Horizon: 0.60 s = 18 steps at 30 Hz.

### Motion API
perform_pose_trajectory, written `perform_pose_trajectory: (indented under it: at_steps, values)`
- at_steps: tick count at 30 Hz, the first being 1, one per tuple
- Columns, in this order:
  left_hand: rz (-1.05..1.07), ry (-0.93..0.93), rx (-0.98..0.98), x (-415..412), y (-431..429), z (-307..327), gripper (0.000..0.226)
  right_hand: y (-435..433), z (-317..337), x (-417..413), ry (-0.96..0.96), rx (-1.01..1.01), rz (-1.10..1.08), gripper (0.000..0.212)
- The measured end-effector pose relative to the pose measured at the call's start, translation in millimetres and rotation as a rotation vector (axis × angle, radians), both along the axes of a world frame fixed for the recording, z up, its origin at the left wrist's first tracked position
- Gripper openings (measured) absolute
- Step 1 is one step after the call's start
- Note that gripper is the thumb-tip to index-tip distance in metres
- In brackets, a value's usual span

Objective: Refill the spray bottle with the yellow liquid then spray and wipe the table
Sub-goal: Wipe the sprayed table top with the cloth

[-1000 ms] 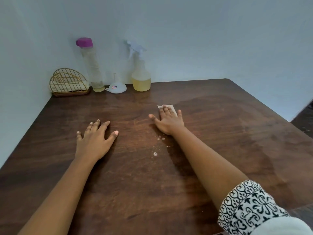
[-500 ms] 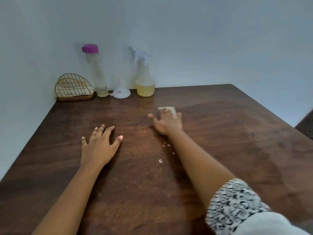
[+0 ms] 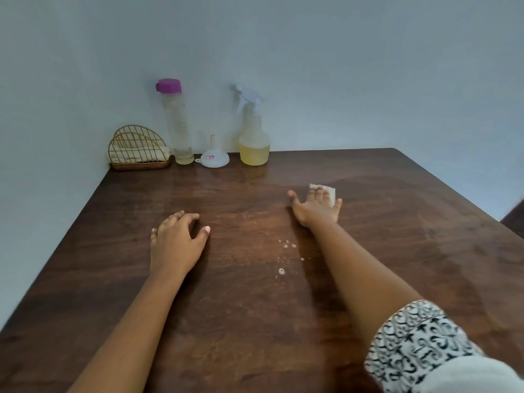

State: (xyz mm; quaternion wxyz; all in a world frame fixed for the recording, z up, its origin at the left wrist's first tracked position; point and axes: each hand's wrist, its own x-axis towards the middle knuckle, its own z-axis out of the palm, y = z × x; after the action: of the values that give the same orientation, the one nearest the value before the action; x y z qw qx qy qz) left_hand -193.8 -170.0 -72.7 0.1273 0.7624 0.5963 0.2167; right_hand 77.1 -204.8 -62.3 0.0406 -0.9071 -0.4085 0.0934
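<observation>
My right hand (image 3: 316,207) lies flat on the dark wooden table (image 3: 397,251), pressing a small white cloth (image 3: 330,192) under its fingers. My left hand (image 3: 175,242) rests on the table to the left with its fingers curled, holding nothing. A few white foam droplets (image 3: 285,251) sit between my arms. At the back by the wall stands the spray bottle (image 3: 253,131), with yellow liquid in its lower part. Left of it are a white funnel (image 3: 214,156), upside down, and a tall clear bottle (image 3: 177,120) with a purple cap, nearly empty.
A gold wire holder (image 3: 139,150) with folded cloths sits in the back left corner. Walls close off the table's back and left sides. The table's right edge drops off at the far right. Wet streaks shine on the right half of the top.
My right hand has slid the cloth to the right across the table. My left hand has curled its fingers in place. The camera has tilted, so everything sits lower in view.
</observation>
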Motion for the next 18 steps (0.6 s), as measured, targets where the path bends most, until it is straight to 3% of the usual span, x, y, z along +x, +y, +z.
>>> perform_pose_trajectory:
  at_steps: [3,8,12,15,18]
  values:
    - [0.023,-0.075,0.034,-4.3,0.8,5.3,0.036,34.1,-1.8,-76.5,-0.012,0.033,0.199,0.083]
    - [0.203,0.127,0.068,-36.2,8.9,13.1,0.042,59.8,2.6,-170.1,0.097,0.010,0.500,0.077]
    - [0.249,0.201,-0.144,-47.6,13.6,6.1,0.056,33.2,1.3,-104.9,0.061,0.029,0.367,0.078]
    - [0.233,0.233,-0.163,-42.0,13.2,2.5,0.059,-4.4,4.2,-30.2,0.026,0.016,0.133,0.078]
    - [0.225,0.254,-0.162,-40.3,11.3,2.2,0.059,-22.7,6.4,-13.5,0.038,-0.012,0.037,0.079]
